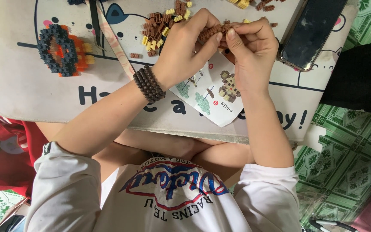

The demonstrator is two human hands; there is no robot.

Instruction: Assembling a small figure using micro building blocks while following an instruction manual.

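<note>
Pinching from opposite sides, the left hand (181, 51) and the right hand (252, 47) are both closed on 1 small brown assembly of tiny plastic building blocks (213, 31), which is held just above the far half of the white lap board printed with a cartoon cat (31, 90). Thumb and fingertips of each hand meet on the assembly, a grip that steadies so small a piece while its parts are pressed together. The camera view is inverted, so the person's left hand appears on the picture's left. A bracelet of dark brown round beads (149, 83) sits on the left wrist. The folded paper instruction sheet with coloured block diagrams (213, 96) lies directly under the hands, near the board's near edge, where it can be read without moving the work. A loose heap of brown and pale yellow blocks (162, 23) lies at the far edge, within short reach of the left hand. A finished ring-shaped block model in dark blue and orange (63, 50) rests toward the board's left edge, well apart from the hands. A black smartphone with a dark screen (312, 32) lies at the far right corner, overhanging the edge.
</note>
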